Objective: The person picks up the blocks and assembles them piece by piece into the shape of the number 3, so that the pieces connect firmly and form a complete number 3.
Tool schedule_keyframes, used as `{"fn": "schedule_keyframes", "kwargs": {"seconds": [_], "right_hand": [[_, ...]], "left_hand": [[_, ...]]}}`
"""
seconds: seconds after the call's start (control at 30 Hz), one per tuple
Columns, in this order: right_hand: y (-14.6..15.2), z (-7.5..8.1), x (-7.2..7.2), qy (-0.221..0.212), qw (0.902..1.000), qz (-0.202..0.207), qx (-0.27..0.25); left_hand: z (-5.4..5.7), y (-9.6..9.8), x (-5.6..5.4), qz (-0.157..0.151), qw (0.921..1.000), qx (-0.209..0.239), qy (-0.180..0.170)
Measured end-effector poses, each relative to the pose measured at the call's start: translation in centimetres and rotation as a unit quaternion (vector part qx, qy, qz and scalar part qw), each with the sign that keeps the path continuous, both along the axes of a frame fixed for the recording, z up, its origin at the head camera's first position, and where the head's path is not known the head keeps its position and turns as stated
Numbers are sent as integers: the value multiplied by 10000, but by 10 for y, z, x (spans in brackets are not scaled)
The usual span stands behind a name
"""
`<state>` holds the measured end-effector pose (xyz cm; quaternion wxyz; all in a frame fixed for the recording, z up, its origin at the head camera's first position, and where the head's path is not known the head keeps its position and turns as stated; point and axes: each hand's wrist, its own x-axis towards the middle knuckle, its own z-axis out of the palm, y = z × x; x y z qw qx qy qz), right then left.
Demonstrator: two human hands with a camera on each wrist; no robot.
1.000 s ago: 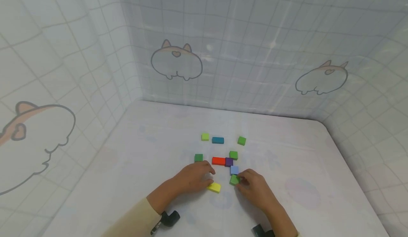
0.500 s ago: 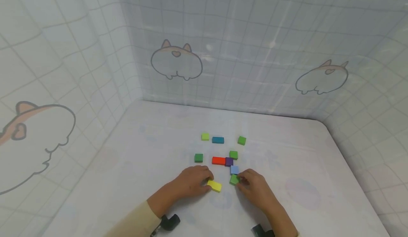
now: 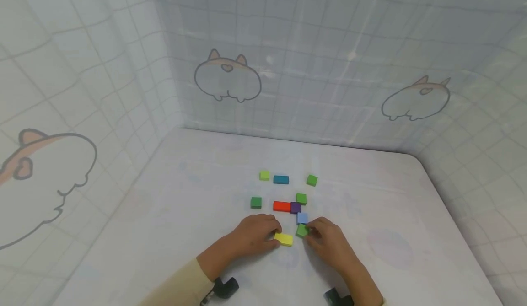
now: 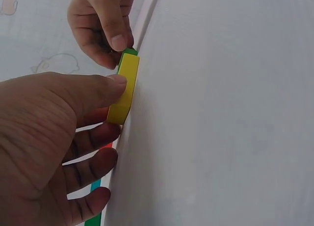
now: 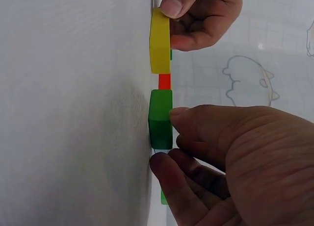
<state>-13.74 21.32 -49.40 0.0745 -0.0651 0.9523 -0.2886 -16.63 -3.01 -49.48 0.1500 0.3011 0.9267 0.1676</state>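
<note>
My left hand (image 3: 256, 235) pinches a yellow rectangular block (image 3: 284, 239) by its left end, low on the white surface. The left wrist view has the thumb on the near side of this yellow block (image 4: 123, 88), the other fingers partly behind it. Just to the right, my right hand (image 3: 329, 242) holds a green block (image 3: 302, 231) between thumb and fingers; the right wrist view shows the thumb on the edge of that green block (image 5: 161, 119). A narrow gap separates the yellow and green blocks. Directly beyond the green one sits a light blue block (image 3: 302, 218).
A purple block (image 3: 295, 207) adjoins a red block (image 3: 282, 206), with another green block (image 3: 301, 199) behind. Farther out lie a dark green block (image 3: 256, 202), a lime block (image 3: 264, 175), a teal block (image 3: 281, 179) and a green cube (image 3: 312, 180). Patterned sheets (image 3: 288, 68) wall the back and sides.
My left hand has come back toward me, taken the yellow block and slid it right, closer to the green block; it now lies straighter. My right hand stays on the green block.
</note>
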Motion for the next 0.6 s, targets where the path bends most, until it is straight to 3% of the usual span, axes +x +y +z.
{"fn": "schedule_keyframes", "kwargs": {"seconds": [0.6], "right_hand": [[0,1,1,91,10000,12,10]], "left_hand": [[-4,10,2,17,9996,295,-11]]}}
